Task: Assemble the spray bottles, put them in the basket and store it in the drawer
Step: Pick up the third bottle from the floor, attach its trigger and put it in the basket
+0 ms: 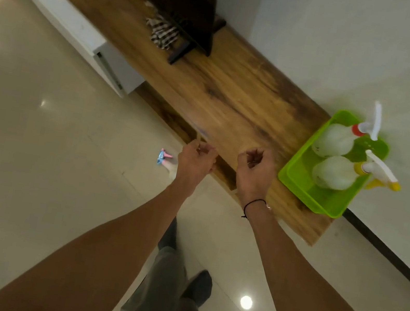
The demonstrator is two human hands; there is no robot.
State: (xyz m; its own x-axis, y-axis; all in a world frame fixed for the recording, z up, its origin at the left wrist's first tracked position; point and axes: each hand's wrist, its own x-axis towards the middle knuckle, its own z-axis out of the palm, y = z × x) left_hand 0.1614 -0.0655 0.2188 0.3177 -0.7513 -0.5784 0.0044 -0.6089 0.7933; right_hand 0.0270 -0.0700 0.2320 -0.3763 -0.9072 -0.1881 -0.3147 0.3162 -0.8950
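Green basket (pixel 300 183) on the right end of the wooden table (pixel 225 96), holding two spray bottles lying side by side: red-collared one (pixel 338 140) behind, yellow-collared one (pixel 338 172) in front. Long axes roughly level, nozzles pointing right, past the basket rim. Both arms outstretched; left hand (pixel 196 160) and right hand (pixel 255 168) at the table's front edge, fingers curled together, seemingly gripping nothing.
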